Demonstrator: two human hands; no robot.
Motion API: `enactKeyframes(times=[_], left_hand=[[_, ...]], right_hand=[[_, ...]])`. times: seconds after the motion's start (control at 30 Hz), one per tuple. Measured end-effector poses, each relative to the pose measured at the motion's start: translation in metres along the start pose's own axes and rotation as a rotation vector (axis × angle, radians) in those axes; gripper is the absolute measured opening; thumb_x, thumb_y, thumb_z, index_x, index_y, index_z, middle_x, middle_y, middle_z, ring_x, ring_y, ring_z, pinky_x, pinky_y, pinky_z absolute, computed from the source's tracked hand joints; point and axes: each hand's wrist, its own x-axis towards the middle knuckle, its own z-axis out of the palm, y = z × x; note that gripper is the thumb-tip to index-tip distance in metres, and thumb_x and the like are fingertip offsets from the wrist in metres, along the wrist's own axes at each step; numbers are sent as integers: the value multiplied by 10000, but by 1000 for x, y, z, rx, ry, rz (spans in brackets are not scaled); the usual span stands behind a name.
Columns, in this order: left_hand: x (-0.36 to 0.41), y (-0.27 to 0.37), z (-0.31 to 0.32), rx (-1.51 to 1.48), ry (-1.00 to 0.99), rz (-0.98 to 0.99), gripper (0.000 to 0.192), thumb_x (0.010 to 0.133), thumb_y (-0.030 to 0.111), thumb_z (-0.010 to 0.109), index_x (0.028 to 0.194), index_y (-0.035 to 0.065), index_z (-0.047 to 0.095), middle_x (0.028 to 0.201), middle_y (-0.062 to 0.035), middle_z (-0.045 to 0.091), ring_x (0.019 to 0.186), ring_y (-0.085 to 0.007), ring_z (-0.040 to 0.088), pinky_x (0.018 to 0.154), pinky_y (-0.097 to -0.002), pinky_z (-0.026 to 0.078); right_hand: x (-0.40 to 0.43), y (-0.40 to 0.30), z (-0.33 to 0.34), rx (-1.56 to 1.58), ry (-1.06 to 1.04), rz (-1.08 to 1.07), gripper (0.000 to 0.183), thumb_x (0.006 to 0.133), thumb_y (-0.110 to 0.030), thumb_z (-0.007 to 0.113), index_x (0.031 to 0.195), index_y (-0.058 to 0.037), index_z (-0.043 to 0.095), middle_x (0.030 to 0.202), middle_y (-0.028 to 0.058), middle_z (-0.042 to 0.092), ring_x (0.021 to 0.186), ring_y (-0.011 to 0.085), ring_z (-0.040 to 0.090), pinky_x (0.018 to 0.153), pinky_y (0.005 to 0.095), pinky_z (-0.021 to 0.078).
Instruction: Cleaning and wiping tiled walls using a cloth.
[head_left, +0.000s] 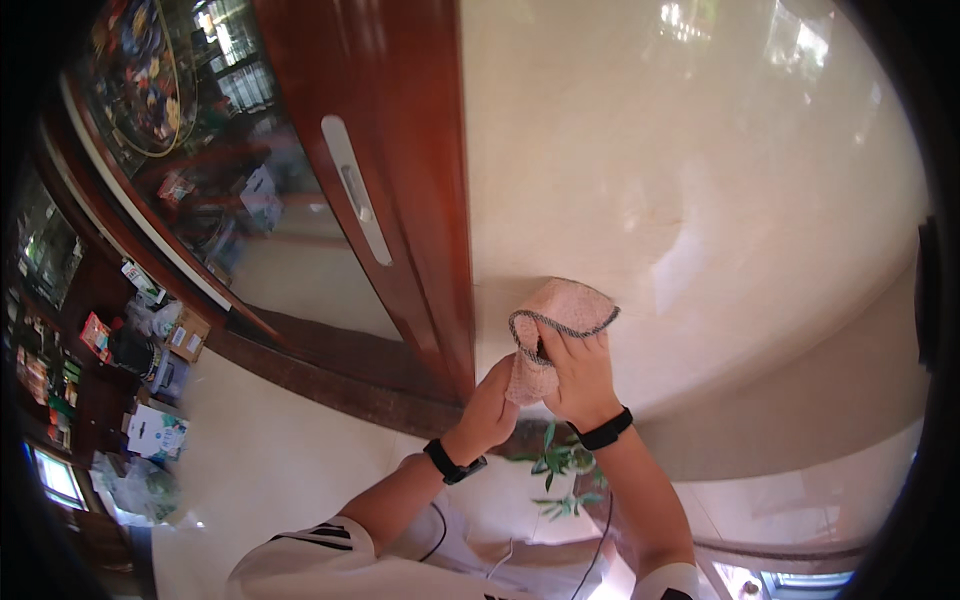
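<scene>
A pink cloth with a dark stitched edge is folded over between my two hands, in front of a glossy cream tiled wall. My right hand grips it from the right, its fingers partly covered by the fabric. From the lower left, my left hand pinches the cloth's lower part, the thumb lying along it. Both wrists wear black bands. Just left of the cloth stands the reddish-brown wooden frame of a glass sliding door, with a recessed metal handle.
A leafy green plant is below my wrists, with dark cables near it. At the far left, a cardboard box, a white printed box and plastic bags crowd beside the floor. A dark door sill curves below the door.
</scene>
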Motion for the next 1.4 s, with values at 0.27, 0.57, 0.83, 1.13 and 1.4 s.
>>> enactKeyframes(times=[0.27, 0.57, 0.83, 1.13, 1.4], left_hand=[[-35, -59, 20, -113, 90, 160, 410, 986, 23, 413, 1386, -66, 440, 1275, -261, 565, 1194, -404, 562, 1045, -390, 421], [-68, -82, 42, -314, 57, 190, 463, 1080, 215, 368, 1446, -68, 394, 1399, -217, 520, 1306, -312, 539, 1141, -425, 359], [-74, -80, 31, -239, 104, 205, 511, 1112, 357, 308, 1401, -45, 434, 1378, -206, 534, 1226, -314, 592, 1067, -432, 409], [-82, -62, 33, -156, 90, 215, 606, 1104, 499, 253, 1344, -18, 459, 1331, -177, 567, 1162, -274, 615, 1048, -409, 424], [-84, -56, 30, -124, 68, 174, 627, 1099, 529, 234, 1341, 0, 466, 1317, -176, 574, 1136, -288, 624, 1034, -434, 431]], right_hand=[[21, -7, 20, -259, 147, -326, 587, 814, -228, 623, 1392, -126, 600, 1269, 86, 629, 1213, 343, 541, 1208, 586, 264], [61, -29, 43, -241, 285, -361, 679, 735, -194, 660, 1405, -120, 581, 1298, 110, 598, 1279, 351, 502, 1231, 553, 263], [48, -10, 28, -410, 379, -353, 656, 744, -275, 707, 1338, -19, 597, 1322, 115, 579, 1266, 331, 500, 1185, 519, 333], [-12, 40, -15, -514, 452, -227, 556, 819, -237, 681, 1329, -25, 612, 1318, 89, 589, 1243, 319, 521, 1151, 507, 369], [-57, 92, -55, -563, 641, -57, 438, 904, -210, 649, 1297, -15, 637, 1322, 133, 613, 1146, 375, 566, 981, 471, 463]])
